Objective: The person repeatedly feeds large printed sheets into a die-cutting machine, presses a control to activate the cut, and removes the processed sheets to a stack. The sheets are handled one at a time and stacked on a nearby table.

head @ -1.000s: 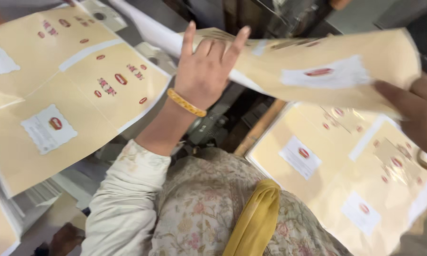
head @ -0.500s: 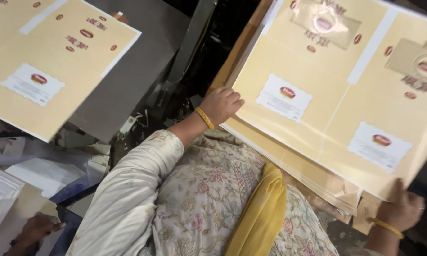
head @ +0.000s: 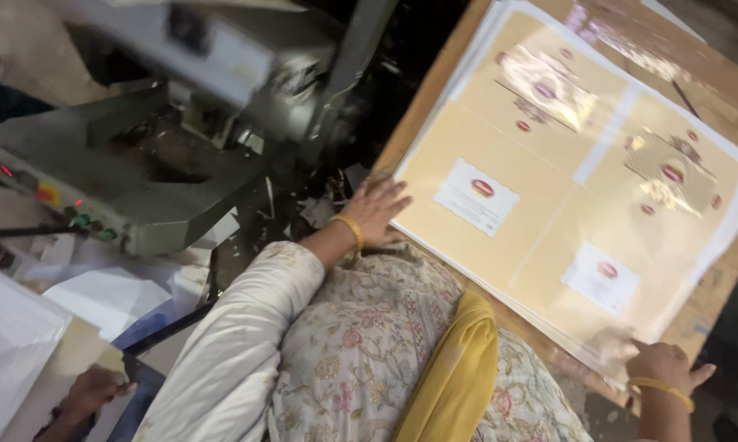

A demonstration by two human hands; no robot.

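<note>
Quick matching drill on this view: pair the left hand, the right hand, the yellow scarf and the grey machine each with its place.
Things:
1. left hand
2. right hand
3. yellow scarf
4. grey machine

Places:
a. upper left of the view
b. at the near left edge of the stack of printed sheets
c. draped down the flowered garment
d. at the stack's lower right corner

Pairs: 1-b, 2-d, 3-c, 4-a

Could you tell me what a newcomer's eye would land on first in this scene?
Most likely the stack of glossy tan printed sheets filling the right side, with the left hand flat on its near-left edge and the right hand at its lower corner. Next comes the grey machine at upper left, with small lit buttons on its panel.
</note>
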